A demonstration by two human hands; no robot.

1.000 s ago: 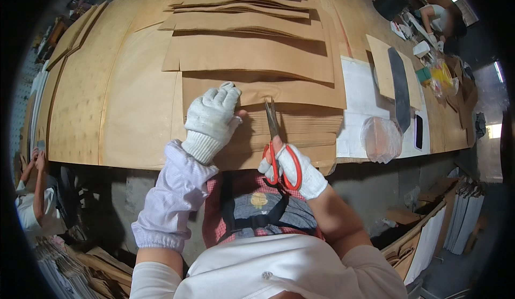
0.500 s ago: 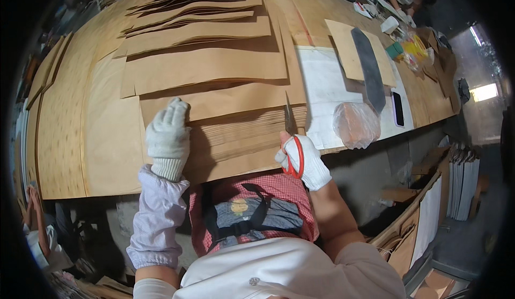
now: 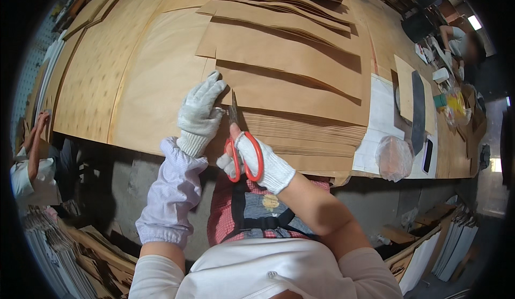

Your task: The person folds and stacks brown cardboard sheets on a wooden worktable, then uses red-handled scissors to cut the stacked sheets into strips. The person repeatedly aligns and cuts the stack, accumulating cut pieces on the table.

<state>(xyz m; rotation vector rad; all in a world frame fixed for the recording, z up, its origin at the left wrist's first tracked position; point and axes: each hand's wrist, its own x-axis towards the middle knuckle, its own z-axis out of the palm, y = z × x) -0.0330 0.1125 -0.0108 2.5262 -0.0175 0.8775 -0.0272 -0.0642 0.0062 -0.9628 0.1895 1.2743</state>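
My left hand [image 3: 199, 114], in a white knit glove, lies with fingers stretched out on the left edge of a layered stack of brown paper [image 3: 306, 132]. My right hand [image 3: 265, 162], gloved with bare fingertips, is closed round the red handles of a pair of scissors [image 3: 234, 115]. Their dark blades point away from me at the stack's left edge, close beside my left thumb. Whether the tips touch paper I cannot tell. Farther up, more brown paper sheets [image 3: 284, 38] lie in overlapping, staggered bundles with slightly lifted edges.
Right of the stack are white sheeting [image 3: 367, 151], a clear plastic bag [image 3: 394, 158] with something orange-brown inside, a dark strip [image 3: 418, 111] and a phone [image 3: 427, 155]. One person [image 3: 456, 41] works at the far right, another [image 3: 35, 175] at the left. Cardboard [image 3: 99, 250] stands below the table.
My right hand has brought the scissors leftward from the stack's right side to its left edge, beside my left hand. The view has shifted left, so the table appears farther right.
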